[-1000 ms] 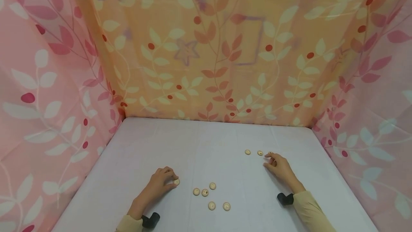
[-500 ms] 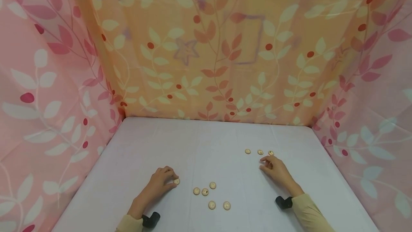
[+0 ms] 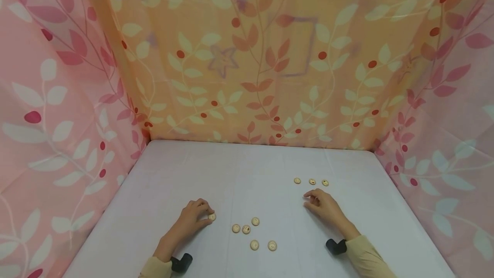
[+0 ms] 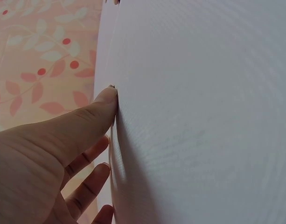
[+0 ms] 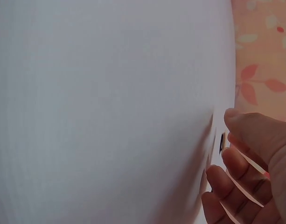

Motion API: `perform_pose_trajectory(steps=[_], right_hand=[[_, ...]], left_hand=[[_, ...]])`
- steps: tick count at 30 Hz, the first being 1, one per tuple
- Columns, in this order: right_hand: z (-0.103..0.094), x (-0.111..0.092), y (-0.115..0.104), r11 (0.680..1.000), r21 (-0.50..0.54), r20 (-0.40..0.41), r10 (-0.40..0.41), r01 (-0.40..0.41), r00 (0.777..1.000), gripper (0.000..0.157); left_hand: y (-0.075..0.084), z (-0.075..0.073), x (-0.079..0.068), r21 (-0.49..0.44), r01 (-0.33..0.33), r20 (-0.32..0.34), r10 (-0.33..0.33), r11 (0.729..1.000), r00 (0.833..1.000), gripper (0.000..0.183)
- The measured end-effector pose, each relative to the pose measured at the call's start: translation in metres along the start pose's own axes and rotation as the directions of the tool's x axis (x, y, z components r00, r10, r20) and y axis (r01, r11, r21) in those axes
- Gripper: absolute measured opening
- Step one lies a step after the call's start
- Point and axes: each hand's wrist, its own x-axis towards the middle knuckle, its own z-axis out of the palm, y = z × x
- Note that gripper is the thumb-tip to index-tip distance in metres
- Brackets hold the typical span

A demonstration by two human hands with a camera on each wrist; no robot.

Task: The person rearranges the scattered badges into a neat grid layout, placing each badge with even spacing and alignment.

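Note:
My left hand (image 3: 192, 216) rests at the left of the white table, thumb and fingertips pinching a small round wooden disc (image 3: 212, 217). In the left wrist view the thumb (image 4: 94, 109) hides most of that disc. Over the right half, my right hand (image 3: 324, 206) holds nothing, its fingers loosely bent and thumb apart from them. Just beyond its fingertips lies a row of three similar discs: a left one (image 3: 297, 180), a middle one (image 3: 312, 182) and a right one (image 3: 325, 182). The middle and right ones show a dark spot.
Several more discs lie between the hands: one disc (image 3: 236, 228) beside a dark-spotted disc (image 3: 246, 229), another disc (image 3: 255, 221) behind, and a disc (image 3: 254, 245) and its neighbour disc (image 3: 272, 246) nearer. Floral cloth (image 3: 251, 110) walls in the white table (image 3: 193, 170).
My right hand has drawn back leftward and nearer from the row's right end, leaving the right disc in plain view. The left hand stays put with its disc.

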Motion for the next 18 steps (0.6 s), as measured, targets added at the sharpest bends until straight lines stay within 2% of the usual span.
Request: perform_pose_trajectory(steps=[3, 8, 18], right_hand=[[0.003, -0.001, -0.004, 1.000, 0.002, 0.021, 0.003, -0.004, 1.000, 0.022], [0.007, -0.003, -0.010, 0.999, 0.000, 0.031, -0.035, 0.035, 0.999, 0.021], [0.014, -0.006, -0.025, 0.999, -0.025, 0.058, -0.044, 0.046, 0.997, 0.021]], left_hand=[[0.001, -0.001, 0.001, -0.005, 0.022, 0.017, -0.022, 1.000, 1.000, 0.017], [0.001, -0.001, 0.001, -0.007, 0.049, 0.025, -0.049, 0.999, 0.998, 0.018], [0.000, 0.000, 0.000, -0.013, 0.034, 0.013, -0.034, 0.999, 0.999, 0.019]])
